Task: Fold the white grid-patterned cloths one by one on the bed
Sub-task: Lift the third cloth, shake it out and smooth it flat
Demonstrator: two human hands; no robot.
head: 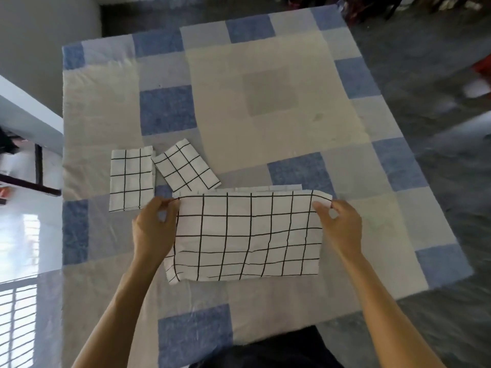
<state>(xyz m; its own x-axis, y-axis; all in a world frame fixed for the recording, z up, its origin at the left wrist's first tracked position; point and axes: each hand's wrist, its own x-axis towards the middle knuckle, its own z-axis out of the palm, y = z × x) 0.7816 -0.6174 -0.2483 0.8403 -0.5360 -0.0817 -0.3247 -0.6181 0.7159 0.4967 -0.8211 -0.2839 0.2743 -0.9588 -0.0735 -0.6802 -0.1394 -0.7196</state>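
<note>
- Head view, left to right: two folded cloths sit on the bed [265, 102], left of centre. One folded cloth [132, 180] lies square; second folded cloth [186, 165] just beside it, rotated, corner about touching the first.
- Left hand [154, 229]: fingers closed, pinching the far-left corner of the working cloth [247, 235].
- Working cloth: near middle of bed, close to the person, already doubled into a long strip. A lower layer edge peeks out along the far side, so layers look slightly offset.
- Right hand [342, 225]: fingers closed, pinching the far-right corner, which is curled over.
- Risks, as I judge them:
  - Layer offset carries into the next fold → uneven edges.
  - Curled right corner gets trapped → lump or crease.
  - Wrinkles in the right half stay if the strip isn't tensioned between the hands.
  - Working cloth's far-left corner is close to the rotated piece; a sweep there could drag it open.
</note>
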